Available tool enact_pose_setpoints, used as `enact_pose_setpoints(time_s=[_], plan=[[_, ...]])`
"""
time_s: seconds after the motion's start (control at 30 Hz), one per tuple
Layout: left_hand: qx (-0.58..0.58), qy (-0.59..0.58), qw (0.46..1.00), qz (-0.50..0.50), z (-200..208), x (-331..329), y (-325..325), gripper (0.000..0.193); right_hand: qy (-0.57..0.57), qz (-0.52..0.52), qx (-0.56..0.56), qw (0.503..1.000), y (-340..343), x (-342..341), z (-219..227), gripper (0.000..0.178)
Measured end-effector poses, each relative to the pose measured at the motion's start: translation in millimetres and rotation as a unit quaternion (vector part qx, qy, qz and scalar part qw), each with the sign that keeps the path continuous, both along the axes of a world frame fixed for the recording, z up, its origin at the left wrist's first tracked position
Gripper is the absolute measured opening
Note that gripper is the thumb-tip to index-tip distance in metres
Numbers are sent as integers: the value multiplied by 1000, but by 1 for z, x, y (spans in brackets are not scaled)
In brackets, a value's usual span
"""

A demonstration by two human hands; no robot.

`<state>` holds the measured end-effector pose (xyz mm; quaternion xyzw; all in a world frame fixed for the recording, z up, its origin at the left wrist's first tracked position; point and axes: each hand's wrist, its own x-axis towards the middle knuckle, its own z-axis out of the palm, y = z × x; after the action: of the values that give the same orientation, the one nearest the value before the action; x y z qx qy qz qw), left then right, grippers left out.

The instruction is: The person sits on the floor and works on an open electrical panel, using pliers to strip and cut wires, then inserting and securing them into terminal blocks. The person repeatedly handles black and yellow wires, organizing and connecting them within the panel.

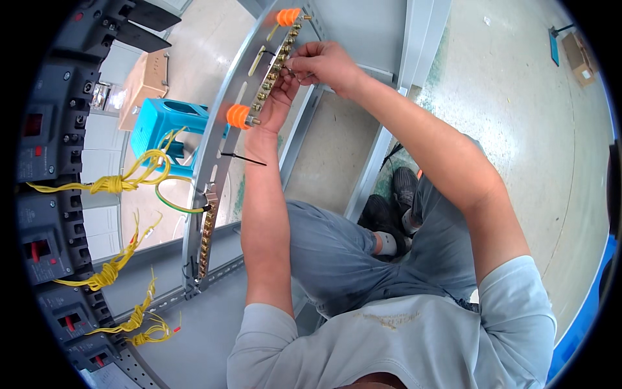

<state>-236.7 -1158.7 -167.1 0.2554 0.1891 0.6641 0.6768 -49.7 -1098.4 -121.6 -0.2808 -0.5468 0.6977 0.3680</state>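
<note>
T-shirt [350, 343], pale grey-blue; short sleeves [518, 295], plain; tan chest print [392, 318]. Trousers [334, 243], faded grey-blue, creased. Shoes [404, 185], black, textured upper, worn with light grey socks [387, 245].

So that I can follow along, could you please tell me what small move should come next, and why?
I would probably have the right hand make a slight finger turn at the brass terminal bar, since its fingertips are right beside the row of screws, with the left hand close below; any small part between them is unclear.
</note>
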Motion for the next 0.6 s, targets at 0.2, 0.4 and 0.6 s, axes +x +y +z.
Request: enact_pose_setpoints(time_s=[0.2,0.4,0.6], plan=[[23,22,999,-5,-1,-1,-2,20,-101,-48,206,972,-7,0,5,18],[-16,62,998,11,5,7,-4,21,-129,-90,270,950,-7,-9,-8,25],[29,154,987,35,15,17,-12,22,-64,-24,120,990,-10,-6,6,23]])
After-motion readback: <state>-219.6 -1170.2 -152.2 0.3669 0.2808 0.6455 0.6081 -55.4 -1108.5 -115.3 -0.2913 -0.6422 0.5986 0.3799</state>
